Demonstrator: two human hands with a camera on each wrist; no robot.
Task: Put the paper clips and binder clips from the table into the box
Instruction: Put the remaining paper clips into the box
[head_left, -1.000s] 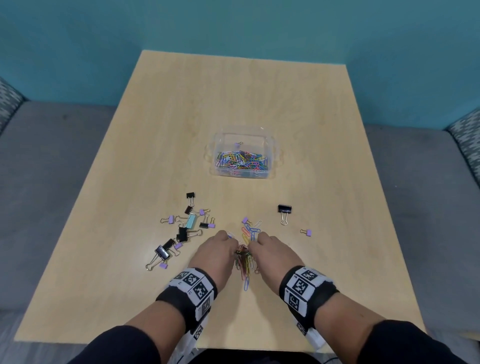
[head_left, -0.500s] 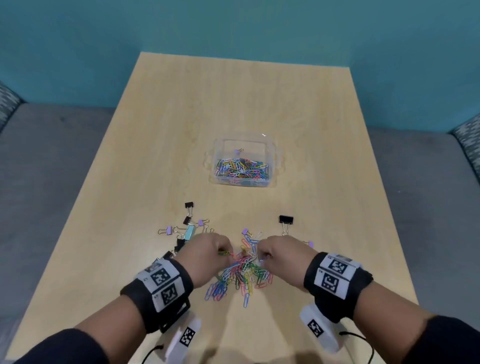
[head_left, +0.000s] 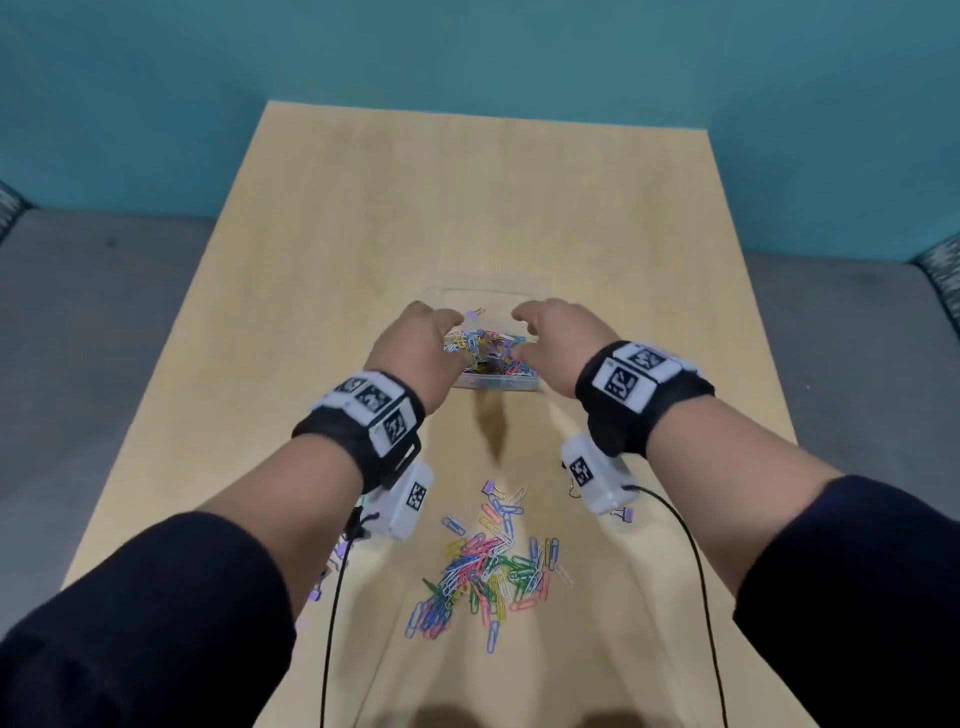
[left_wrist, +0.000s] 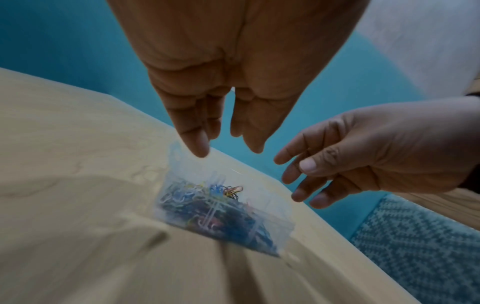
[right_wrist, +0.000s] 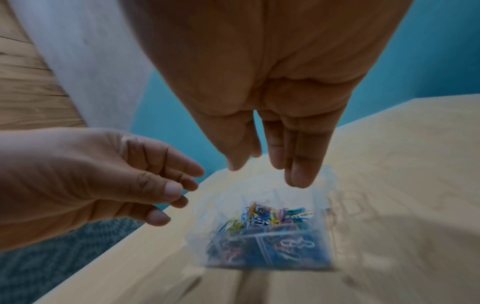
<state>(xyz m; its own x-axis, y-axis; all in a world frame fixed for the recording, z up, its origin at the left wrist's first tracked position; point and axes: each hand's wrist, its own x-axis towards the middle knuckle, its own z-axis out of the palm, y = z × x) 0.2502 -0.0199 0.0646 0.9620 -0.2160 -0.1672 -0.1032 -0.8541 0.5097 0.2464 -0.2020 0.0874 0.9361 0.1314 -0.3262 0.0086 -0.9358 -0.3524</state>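
A clear plastic box (head_left: 493, 385) (left_wrist: 265, 218) (right_wrist: 324, 185) sits mid-table, filled with coloured paper clips (head_left: 488, 345) (right_wrist: 270, 216). My left hand (head_left: 415, 348) (left_wrist: 221, 123) and right hand (head_left: 556, 338) (right_wrist: 275, 148) hover just above it, one on each side, fingers extended and relaxed, nothing held. A loose heap of coloured paper clips (head_left: 488, 566) lies on the table near me. A small purple binder clip (head_left: 626, 514) lies right of the heap, another (head_left: 491, 488) at its far edge. More binder clips are mostly hidden under my left forearm.
The light wooden table (head_left: 322, 291) has a teal wall (head_left: 467, 52) behind it and grey carpet (head_left: 104, 312) on both sides. Black cables (head_left: 701, 597) hang from my wrist cameras over the near table.
Both hands have left the heap of paper clips near me, risen and moved forward over the box, and spread their fingers. The box holds more clips.
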